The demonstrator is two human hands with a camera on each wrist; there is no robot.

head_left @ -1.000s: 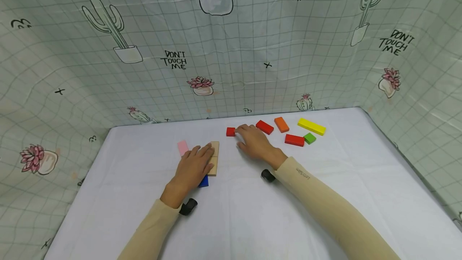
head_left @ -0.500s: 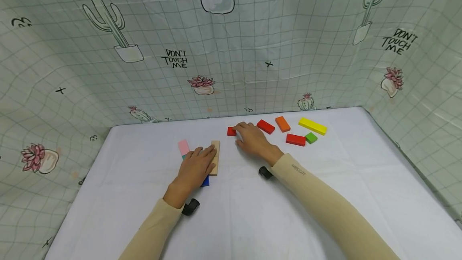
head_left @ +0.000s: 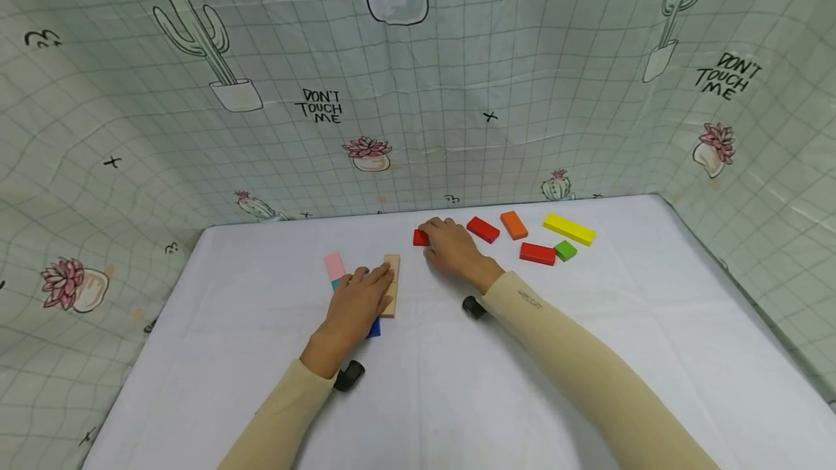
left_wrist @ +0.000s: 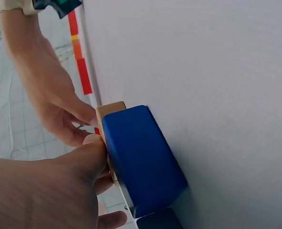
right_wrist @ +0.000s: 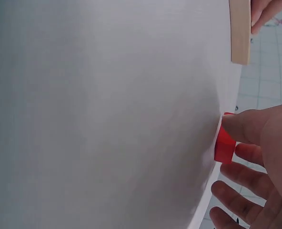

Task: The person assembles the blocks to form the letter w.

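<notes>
Two prints (head_left: 323, 106) read "DON'T TOUCH ME"; relaxed left hand (head_left: 355, 303) touches wooden blocks (head_left: 393, 260), right hand (head_left: 452, 248) pinches a red block (right_wrist: 224, 150).

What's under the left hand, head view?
Edges of pale wooden blocks, a blue block and a teal piece show around the left hand. Whatever lies directly beneath its palm and fingers is covered.

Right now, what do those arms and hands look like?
The left sleeve and right sleeve are long and beige, the right one with small dark writing. Each sleeve has a black gadget by its end. The left hand and right hand wear no gloves.
</notes>
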